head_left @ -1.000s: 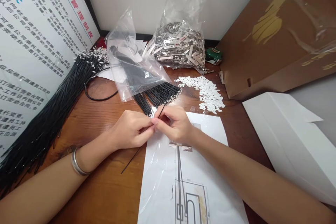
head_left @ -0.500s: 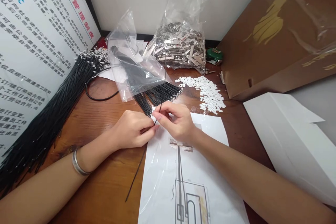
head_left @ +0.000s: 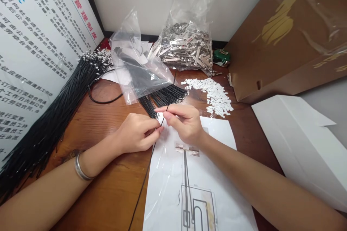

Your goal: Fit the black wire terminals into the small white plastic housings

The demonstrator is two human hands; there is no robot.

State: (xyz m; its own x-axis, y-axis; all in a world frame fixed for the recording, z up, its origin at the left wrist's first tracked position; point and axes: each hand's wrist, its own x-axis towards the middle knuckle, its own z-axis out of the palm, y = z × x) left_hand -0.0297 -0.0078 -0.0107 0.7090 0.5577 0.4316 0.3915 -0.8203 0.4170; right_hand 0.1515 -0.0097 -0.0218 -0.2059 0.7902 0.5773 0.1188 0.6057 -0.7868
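Observation:
Between thumb and index finger, my left hand (head_left: 141, 131) pinches a thin black cord (head_left: 142, 184), which trails down past the wrist toward the bottom edge. My right hand (head_left: 184, 121) pinches the same cord a little higher, its upper end rising above the fingers. Whatever small part may sit between the fingertips is hidden. Just beyond the hands lies a bundle of black cords (head_left: 168, 95), partly inside a clear plastic bag (head_left: 135, 79). Under the right hand is a printed sheet (head_left: 168, 195) with a line drawing, beneath clear film.
Small white pieces (head_left: 217, 95) lie heaped at right. Behind stands a clear bag of metal clips (head_left: 187, 48) beside a green object (head_left: 221, 57). A large bundle of black cords (head_left: 54, 112) leans at left. A brown box (head_left: 271, 43) and white carton (head_left: 303, 144) border the right.
The cord has shifted down through my hands: its lower tail now reaches the bottom edge, and its upper end stands clear above the right fingers. My right fingers have moved slightly right.

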